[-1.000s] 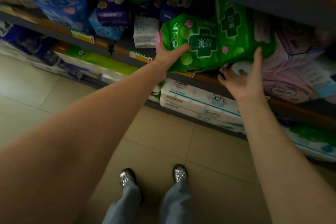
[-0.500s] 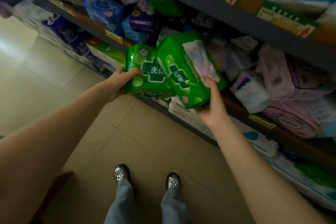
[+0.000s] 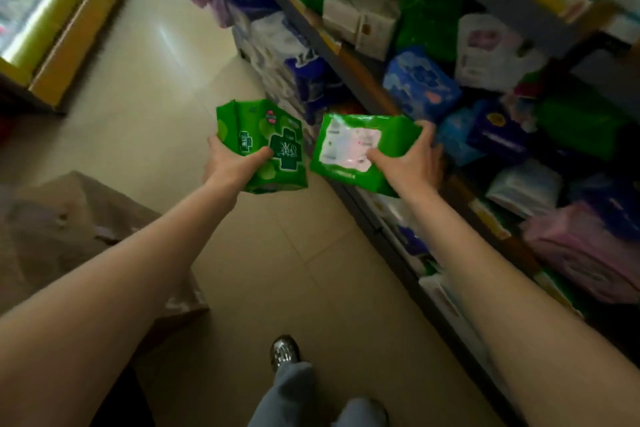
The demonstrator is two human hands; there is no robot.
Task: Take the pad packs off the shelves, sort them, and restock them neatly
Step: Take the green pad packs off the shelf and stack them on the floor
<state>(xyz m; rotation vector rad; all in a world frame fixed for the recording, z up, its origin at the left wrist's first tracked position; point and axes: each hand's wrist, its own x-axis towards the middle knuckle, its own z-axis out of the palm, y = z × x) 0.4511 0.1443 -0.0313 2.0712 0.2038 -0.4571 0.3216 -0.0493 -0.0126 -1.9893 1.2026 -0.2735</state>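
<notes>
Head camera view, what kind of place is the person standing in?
Most likely a small shop aisle: long shelves crammed with packaged pad packs, a tiled floor, and two green packs held, one per hand.

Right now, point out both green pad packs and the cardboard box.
left green pad pack [image 3: 266, 135], head view, front face
right green pad pack [image 3: 391, 130], head view, green upper edge
cardboard box [image 3: 69, 218], head view, top flap

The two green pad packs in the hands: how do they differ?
The left hand holds the left pack front up, showing a dark green cross logo; the right hand holds the right pack showing a white label panel. The left pack stands more upright; the right lies flatter. Both are bright green.
</notes>
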